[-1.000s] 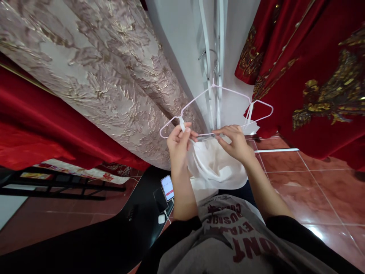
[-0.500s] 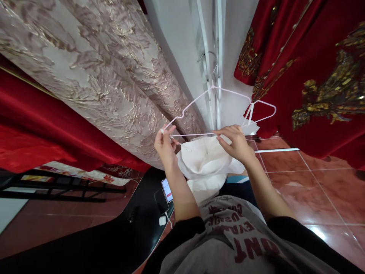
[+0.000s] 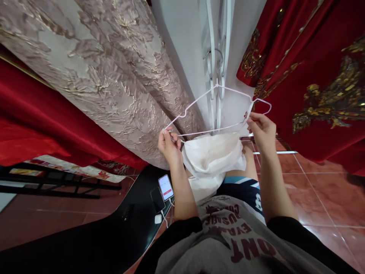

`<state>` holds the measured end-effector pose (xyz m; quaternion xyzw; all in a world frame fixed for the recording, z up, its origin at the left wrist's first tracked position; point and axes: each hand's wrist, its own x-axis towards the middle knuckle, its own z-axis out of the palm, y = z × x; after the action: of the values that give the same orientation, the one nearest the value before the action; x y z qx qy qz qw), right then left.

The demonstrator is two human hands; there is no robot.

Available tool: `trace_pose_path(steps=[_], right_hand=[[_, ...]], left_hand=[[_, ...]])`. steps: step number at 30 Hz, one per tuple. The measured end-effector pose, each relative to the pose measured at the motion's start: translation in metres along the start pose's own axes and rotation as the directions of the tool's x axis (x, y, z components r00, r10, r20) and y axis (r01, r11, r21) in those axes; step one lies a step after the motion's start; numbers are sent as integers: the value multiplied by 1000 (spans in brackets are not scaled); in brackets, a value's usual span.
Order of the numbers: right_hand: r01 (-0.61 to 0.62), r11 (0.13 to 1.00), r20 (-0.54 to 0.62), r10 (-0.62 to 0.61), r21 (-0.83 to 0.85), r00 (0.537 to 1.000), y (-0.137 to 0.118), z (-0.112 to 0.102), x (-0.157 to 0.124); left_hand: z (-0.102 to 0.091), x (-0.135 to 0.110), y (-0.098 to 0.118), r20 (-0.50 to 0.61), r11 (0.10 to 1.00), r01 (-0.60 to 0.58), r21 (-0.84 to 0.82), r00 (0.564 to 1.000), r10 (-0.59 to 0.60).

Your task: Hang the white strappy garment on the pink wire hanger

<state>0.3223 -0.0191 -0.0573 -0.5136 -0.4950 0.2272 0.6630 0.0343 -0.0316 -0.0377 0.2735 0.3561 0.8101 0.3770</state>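
A pale pink clothes hanger (image 3: 199, 98) is held up in front of me, its metal hook toward the wall. My left hand (image 3: 170, 147) is closed round the hanger's left corner, and a thin white strap shows by its fingers. Over the right notch of the hanger loops a white strap (image 3: 248, 110). My right hand (image 3: 262, 129) pinches that strap close to the hanger's lower bar; its fingertips partly cover the spot. Below the bar a white garment (image 3: 212, 152) of thin cloth hangs down over my lap, its upper edge loosely folded.
Cream-pink brocade cloth (image 3: 137, 83) hangs at the left, red embroidered garments (image 3: 319, 83) at the right. White rails (image 3: 226, 45) stand against the wall. A lit phone (image 3: 165, 187), a dark phone (image 3: 157, 199) and a white charger case (image 3: 157, 219) lie on the black seat (image 3: 94, 236).
My right hand has moved right, from the middle of the lower bar to the strap at the right notch, and now pinches it. The left hand keeps its hold at the left corner.
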Motion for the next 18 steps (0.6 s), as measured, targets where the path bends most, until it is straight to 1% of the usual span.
trace_pose_path(steps=[2,4,6,7,8,10,11,13,14,16,18], right_hand=[[-25,1000,82,24,7,996,-12,-2,6],[-13,999,127,7,40,992,-26,1,10],[29,997,136,-39,71,990,-37,6,14],[66,994,112,-75,85,991,-41,9,17],[108,989,66,-115,103,991,-42,11,22],[188,971,-75,-178,149,981,-37,15,34],[217,960,-154,-190,179,970,-31,14,41],[248,939,-299,-172,239,939,-15,9,52],[255,932,-357,-154,257,921,-5,5,56],[283,924,-470,-136,258,872,12,-6,56],[319,922,-560,-149,220,815,21,-13,46]], left_hand=[[-1,1,0,-6,1000,-12,14,1000,12],[-2,2,0,-4,999,-20,27,1000,20],[-2,3,2,8,999,-24,37,1000,24],[-3,4,3,16,999,-25,39,1000,24],[-3,5,4,23,999,-24,39,999,23],[-5,8,5,33,999,-19,40,999,17],[-5,8,6,37,999,-13,40,999,12],[-6,9,6,40,999,-3,36,999,2],[-6,9,6,41,999,2,34,999,-4],[-6,9,6,45,999,19,28,999,-20],[-6,8,5,52,999,37,24,998,-38]])
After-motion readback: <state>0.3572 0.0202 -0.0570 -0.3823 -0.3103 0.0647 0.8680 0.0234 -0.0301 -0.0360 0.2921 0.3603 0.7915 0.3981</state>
